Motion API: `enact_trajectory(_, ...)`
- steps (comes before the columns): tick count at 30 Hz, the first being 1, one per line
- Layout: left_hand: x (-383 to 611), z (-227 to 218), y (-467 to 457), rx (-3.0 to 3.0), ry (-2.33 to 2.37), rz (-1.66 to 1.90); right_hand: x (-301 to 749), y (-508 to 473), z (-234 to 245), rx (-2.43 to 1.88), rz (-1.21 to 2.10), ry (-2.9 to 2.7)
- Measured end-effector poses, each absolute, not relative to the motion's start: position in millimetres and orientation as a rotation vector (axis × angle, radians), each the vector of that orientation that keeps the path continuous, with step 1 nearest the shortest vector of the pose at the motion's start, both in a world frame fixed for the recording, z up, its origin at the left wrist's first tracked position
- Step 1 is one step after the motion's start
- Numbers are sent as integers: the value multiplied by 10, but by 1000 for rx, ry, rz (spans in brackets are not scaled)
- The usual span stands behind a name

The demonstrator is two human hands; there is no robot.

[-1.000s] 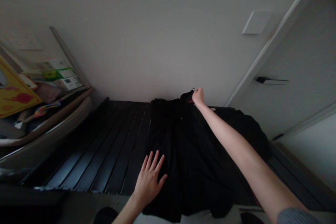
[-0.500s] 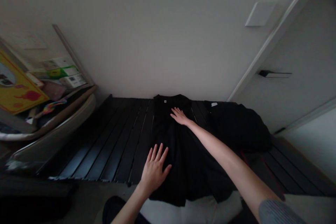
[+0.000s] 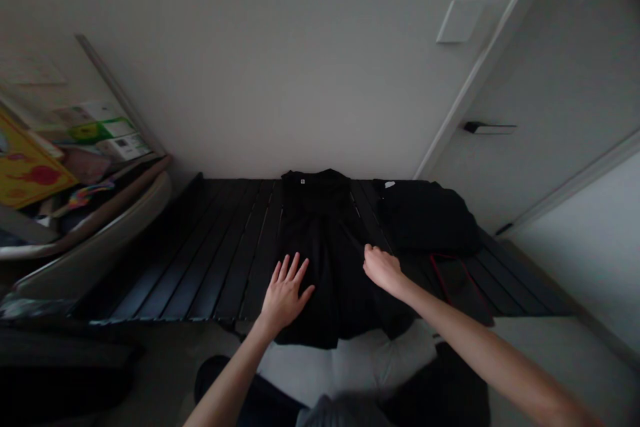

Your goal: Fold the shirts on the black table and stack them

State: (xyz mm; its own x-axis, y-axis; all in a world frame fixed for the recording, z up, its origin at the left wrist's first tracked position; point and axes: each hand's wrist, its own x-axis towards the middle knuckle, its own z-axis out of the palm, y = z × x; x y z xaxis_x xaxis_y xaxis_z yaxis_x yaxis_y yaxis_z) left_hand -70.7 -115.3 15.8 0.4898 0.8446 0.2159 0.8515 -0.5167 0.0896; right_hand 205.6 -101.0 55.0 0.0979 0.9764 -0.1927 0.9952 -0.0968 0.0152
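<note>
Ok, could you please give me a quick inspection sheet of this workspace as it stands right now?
Surface: black slatted platform.
Job's things: black garment laid out flat, small label at its collar.
Clutter: dark cloth bundle and red-edged dark item to the right.
Hands: left hand flat on the garment; right hand at its edge, fingers bunched, grip unclear.
Cables: nothing seen.
Surroundings: door handle, wall plate, yellow board.
</note>
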Motion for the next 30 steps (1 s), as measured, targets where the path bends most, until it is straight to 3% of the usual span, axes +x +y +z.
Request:
enact_trajectory(10, -698, 124, -1152, -2689, -1527, -382, 1862, -1443, 1168, 2326, -106, 2231)
enact_trajectory(14, -690, 128, -1168, -2695, -1541, -395, 1605, -1593, 977, 2178, -206, 2434)
enact_trajectory(19, -681, 159, -1184, -2704, -1549, -376, 1447, -2011, 623, 2142, -20, 2255)
enact_trajectory(25, -685, 126, -1171, -2706, -1531, -398, 1649, -2240, 774, 2439, -79, 2127)
enact_trajectory(30, -678, 116, -1157, -2710, -1533, -385, 1524, -2296, 752, 2413, -247, 2423)
